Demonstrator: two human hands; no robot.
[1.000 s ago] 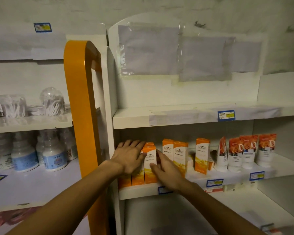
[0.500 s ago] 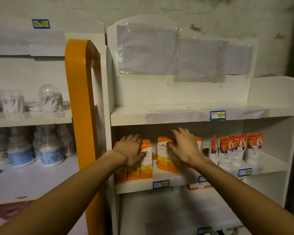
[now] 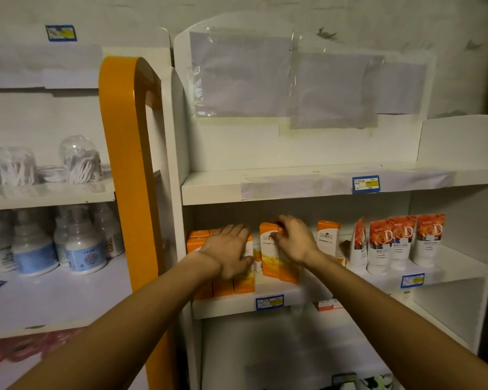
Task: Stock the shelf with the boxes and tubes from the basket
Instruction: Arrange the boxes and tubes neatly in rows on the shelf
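Middle shelf (image 3: 299, 294): orange boxes (image 3: 268, 249) upright at left, tubes (image 3: 400, 243) upright at right; mostly stocked. Left hand (image 3: 228, 249) flat against the leftmost boxes; right hand (image 3: 293, 237) pinching a box top. Basket out of view, remainder unknown.

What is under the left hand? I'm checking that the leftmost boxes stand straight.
The left hand rests flat on upright orange boxes at the shelf's left end; their upper fronts are covered by it.
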